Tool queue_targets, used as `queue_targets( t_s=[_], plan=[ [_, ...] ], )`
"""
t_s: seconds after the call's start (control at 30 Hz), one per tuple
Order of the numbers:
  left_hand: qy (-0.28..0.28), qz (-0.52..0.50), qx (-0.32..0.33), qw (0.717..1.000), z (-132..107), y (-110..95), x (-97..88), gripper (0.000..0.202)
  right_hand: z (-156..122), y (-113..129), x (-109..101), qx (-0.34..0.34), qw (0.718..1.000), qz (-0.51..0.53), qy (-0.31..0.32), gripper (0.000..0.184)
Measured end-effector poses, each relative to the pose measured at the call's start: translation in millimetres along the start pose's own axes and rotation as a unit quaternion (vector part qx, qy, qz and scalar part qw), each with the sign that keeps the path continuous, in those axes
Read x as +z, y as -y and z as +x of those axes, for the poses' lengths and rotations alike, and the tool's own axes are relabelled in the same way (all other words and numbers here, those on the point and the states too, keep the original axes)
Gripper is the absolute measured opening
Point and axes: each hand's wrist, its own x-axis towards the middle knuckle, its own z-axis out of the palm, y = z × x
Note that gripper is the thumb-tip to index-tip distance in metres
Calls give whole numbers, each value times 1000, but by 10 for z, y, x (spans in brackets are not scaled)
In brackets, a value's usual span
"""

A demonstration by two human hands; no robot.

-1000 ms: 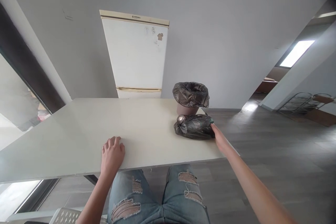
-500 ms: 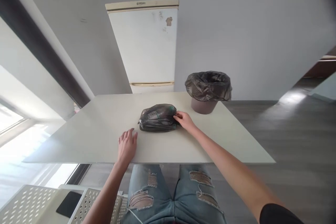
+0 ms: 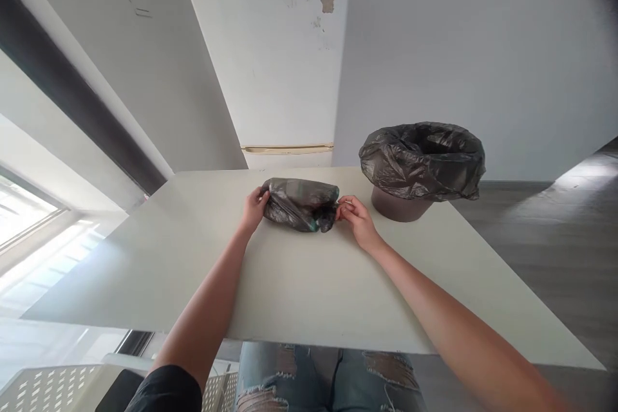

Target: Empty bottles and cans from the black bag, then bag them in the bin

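Observation:
A filled black plastic bag [image 3: 297,203] lies on its side on the white table [image 3: 309,290], with hints of green showing through the thin film. My left hand [image 3: 254,207] is closed on the bag's left end, thumb and fingers pinching the plastic. At the opposite end, my right hand [image 3: 355,219] pinches the gathered plastic at the bag's right edge. What is inside the bag cannot be made out.
A dark bin [image 3: 400,205] lined with a black bag [image 3: 425,164] stands at the table's right rear. Behind the table is a white refrigerator [image 3: 275,58] against a grey wall. Perforated plastic crates [image 3: 53,389] sit at the lower left, below the table edge.
My left hand has moved forward from the bare tabletop and taken hold of the bag's left end. The bag has turned, and its bunched end faces my right hand. My view has moved closer.

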Motion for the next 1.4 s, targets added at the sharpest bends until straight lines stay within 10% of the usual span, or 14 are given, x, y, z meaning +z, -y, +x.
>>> queue_targets(
  t_s=[0.17,0.37,0.6,0.9,1.4],
  plan=[
    [-163,106,96,976,-238,-158,99,34,87,-69,34,-9,993,-114,-6,42],
    [109,218,284,927,-591,-574,395,42,31,-32,67,-9,985,-101,138,17],
    [101,141,281,944,-620,-566,530,20,41,-14,41,-44,985,-169,-3,16],
    [127,10,273,954,-725,-554,474,15,-63,42,125,-42,984,-138,104,30],
    [-112,64,269,955,-541,-499,366,14,-63,105,-22,-54,994,34,-94,50]
  ],
)
